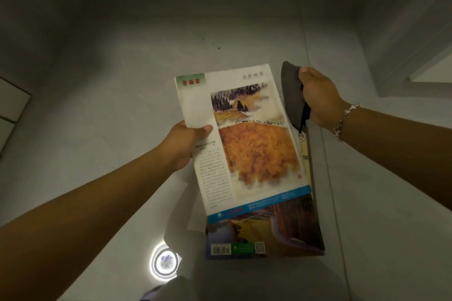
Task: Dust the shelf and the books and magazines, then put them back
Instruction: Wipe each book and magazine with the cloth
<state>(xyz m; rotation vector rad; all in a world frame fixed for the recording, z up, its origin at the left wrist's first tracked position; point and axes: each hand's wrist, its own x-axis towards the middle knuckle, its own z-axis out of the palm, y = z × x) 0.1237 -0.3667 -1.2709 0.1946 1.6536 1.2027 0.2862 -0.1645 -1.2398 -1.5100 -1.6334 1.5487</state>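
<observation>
Midway, dusting stage. Left hand [186,144] pinching magazines [247,144] at edge; right hand [318,98] clutching cloth [291,95] beside them. Reshelving not yet done.

Two hands are in view: the left hand [185,140] grips one magazine [247,134] by its left edge, and the right hand [318,95] grips one grey cloth [291,95]. One more magazine [266,232] lies below the held one on the grey floor [122,80], with the edge of a third printed item [305,154] showing at its right side. One bracelet [344,118] circles the right wrist, and one round light reflection [165,262] shows on the floor near the bottom edge.
</observation>
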